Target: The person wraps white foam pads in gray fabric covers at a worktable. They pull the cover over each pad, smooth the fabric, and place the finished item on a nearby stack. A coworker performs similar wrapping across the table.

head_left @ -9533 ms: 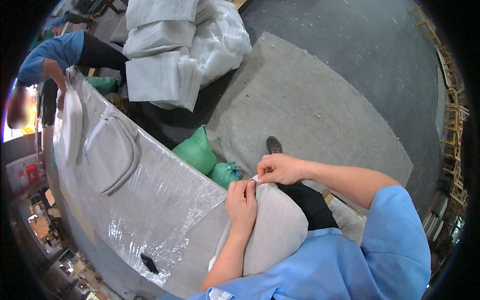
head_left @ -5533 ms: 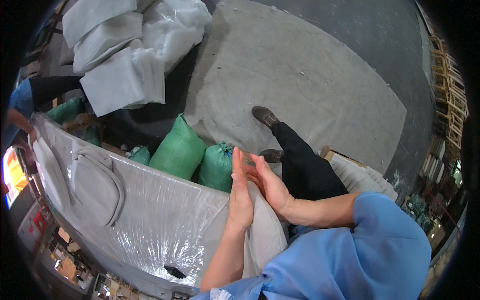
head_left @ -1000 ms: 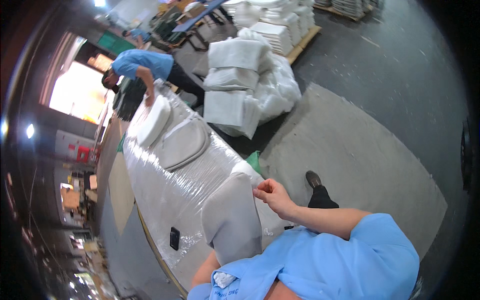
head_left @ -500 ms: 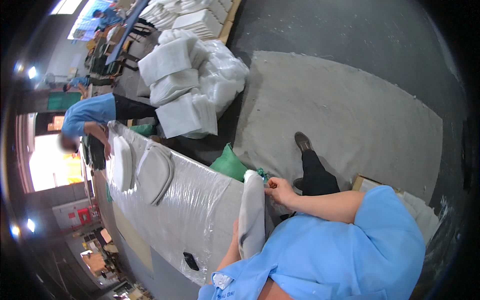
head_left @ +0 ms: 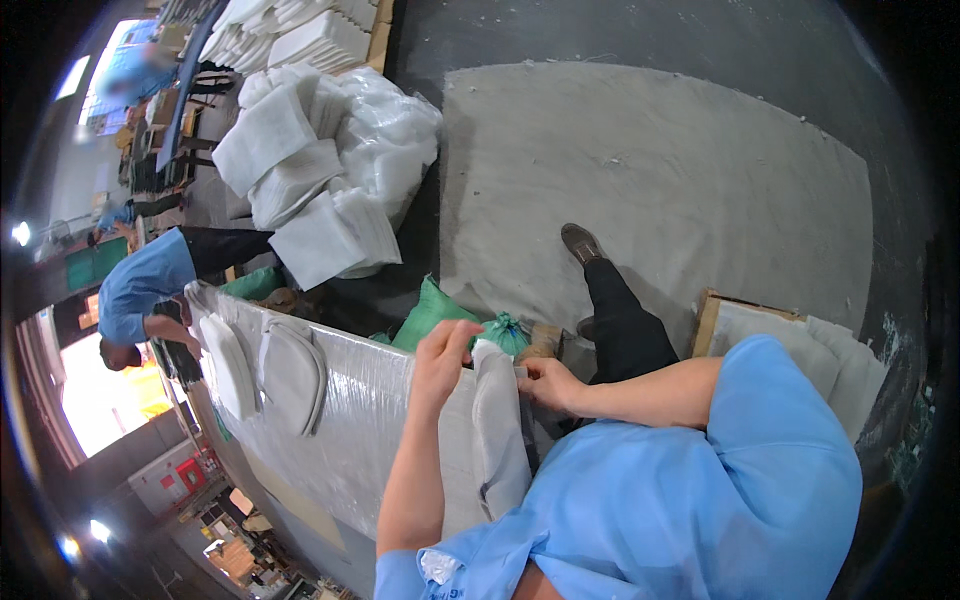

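Note:
A padded light-grey cushion cover (head_left: 500, 435) lies along the near end of the plastic-wrapped table (head_left: 372, 375), close to my body, its paler end pointing away from me. My left hand (head_left: 440, 358) is raised at that paler end, fingers curled inward; what its fingertips grip is hidden. On the cover's right side, my right hand (head_left: 552, 384) is closed in a pinch at its edge. Farther along the table rest a rounded grey cushion (head_left: 292, 375) and a white padded piece (head_left: 228, 365).
Green sacks (head_left: 430, 312) stand on the floor beside the table. Beyond them are stacked white foam sheets (head_left: 320, 235) and a plastic-wrapped bundle (head_left: 388, 150). At right sits a box of pale sheets (head_left: 775, 340). A co-worker in blue (head_left: 148, 282) bends over the table's far end.
My left hand has come up from behind the cover to its far end. My right hand stays at the cover's edge. The phone on the table is no longer visible. The view has shifted.

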A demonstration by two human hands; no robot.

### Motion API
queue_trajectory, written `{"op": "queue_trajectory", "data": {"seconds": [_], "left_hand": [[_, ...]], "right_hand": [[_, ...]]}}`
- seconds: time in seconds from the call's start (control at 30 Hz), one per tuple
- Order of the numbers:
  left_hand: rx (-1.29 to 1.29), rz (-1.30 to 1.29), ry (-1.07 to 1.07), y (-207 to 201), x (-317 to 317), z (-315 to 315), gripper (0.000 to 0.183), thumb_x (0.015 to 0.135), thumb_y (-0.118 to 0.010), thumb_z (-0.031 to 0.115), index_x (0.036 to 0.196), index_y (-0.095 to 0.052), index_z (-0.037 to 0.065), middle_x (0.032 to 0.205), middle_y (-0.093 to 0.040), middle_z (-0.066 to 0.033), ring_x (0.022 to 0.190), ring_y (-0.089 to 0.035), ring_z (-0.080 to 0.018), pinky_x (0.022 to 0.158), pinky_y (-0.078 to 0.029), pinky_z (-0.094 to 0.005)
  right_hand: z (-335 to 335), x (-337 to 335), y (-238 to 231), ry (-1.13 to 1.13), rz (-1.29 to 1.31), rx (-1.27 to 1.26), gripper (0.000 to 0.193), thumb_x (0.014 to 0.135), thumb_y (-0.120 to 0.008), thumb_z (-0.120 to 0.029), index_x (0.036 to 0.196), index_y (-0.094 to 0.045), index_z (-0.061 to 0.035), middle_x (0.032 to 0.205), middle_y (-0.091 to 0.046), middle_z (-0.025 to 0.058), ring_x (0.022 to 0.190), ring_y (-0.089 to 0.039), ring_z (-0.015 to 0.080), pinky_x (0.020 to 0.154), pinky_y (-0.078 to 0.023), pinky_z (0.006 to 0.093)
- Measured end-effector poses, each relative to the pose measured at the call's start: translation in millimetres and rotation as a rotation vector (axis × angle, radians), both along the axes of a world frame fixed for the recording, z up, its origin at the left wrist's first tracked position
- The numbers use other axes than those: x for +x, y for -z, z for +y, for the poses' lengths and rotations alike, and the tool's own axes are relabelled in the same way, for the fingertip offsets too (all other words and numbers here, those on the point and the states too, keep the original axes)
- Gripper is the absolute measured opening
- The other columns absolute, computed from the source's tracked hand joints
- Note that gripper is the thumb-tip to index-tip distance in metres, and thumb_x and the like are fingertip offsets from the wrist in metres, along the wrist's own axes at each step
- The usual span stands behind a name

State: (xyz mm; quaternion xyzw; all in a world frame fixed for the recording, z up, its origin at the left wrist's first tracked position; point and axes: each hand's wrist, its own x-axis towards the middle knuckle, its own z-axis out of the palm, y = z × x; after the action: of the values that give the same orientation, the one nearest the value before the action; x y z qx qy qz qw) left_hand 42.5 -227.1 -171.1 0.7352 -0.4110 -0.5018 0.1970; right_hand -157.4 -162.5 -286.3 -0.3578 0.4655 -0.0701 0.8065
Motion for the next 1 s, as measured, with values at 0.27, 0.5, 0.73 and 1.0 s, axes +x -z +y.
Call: {"op": "queue_trajectory", "data": {"seconds": [0.27, 0.5, 0.73, 1.0], "left_hand": [[0.196, -0.253, 0.666, 32.2, -14.5, -30.6, 0.042, 0.104, -0.060, 0.038, 0.094, -0.072, -0.001, 0.087, -0.069, -0.0178, 0.078, -0.065, -0.0320, 0.074, -0.051, -0.0419], [0.131, -0.318, 0.735, 14.3, -14.4, -29.2, 0.038, 0.098, -0.070, 0.036, 0.093, -0.075, 0.000, 0.087, -0.067, -0.0206, 0.084, -0.066, -0.0397, 0.077, -0.051, -0.0459], [0.185, -0.319, 0.892, 5.2, -18.9, -39.6, 0.040, 0.089, -0.079, 0.041, 0.090, -0.080, 0.002, 0.084, -0.068, -0.0187, 0.081, -0.066, -0.0346, 0.075, -0.052, -0.0436], [0.541, -0.116, 0.731, 28.2, -5.0, -48.6, 0.032, 0.087, -0.079, 0.029, 0.097, -0.081, -0.001, 0.081, -0.066, -0.0095, 0.076, -0.066, -0.0219, 0.064, -0.051, -0.0359]], "right_hand": [[-19.3, -8.6, -14.8, 0.139, -0.072, 0.286, 0.024, 0.104, -0.065, -0.028, 0.095, -0.071, -0.0069, 0.072, -0.058, -0.0006, 0.064, -0.050, 0.0095, 0.057, -0.040, 0.0312], [-16.2, 6.3, -8.7, 0.356, -0.092, 0.290, 0.025, 0.105, -0.066, -0.024, 0.086, -0.069, -0.0079, 0.073, -0.054, -0.0070, 0.067, -0.043, 0.0053, 0.060, -0.034, 0.0269], [-14.3, 7.6, -8.7, 0.342, -0.123, 0.223, 0.024, 0.105, -0.065, -0.022, 0.086, -0.069, -0.0066, 0.076, -0.055, -0.0066, 0.071, -0.044, 0.0058, 0.063, -0.037, 0.0270], [-13.9, 11.9, -14.1, 0.319, -0.114, 0.193, 0.018, 0.105, -0.061, -0.019, 0.093, -0.067, -0.0075, 0.082, -0.055, -0.0073, 0.076, -0.045, 0.0057, 0.068, -0.039, 0.0258]]}}
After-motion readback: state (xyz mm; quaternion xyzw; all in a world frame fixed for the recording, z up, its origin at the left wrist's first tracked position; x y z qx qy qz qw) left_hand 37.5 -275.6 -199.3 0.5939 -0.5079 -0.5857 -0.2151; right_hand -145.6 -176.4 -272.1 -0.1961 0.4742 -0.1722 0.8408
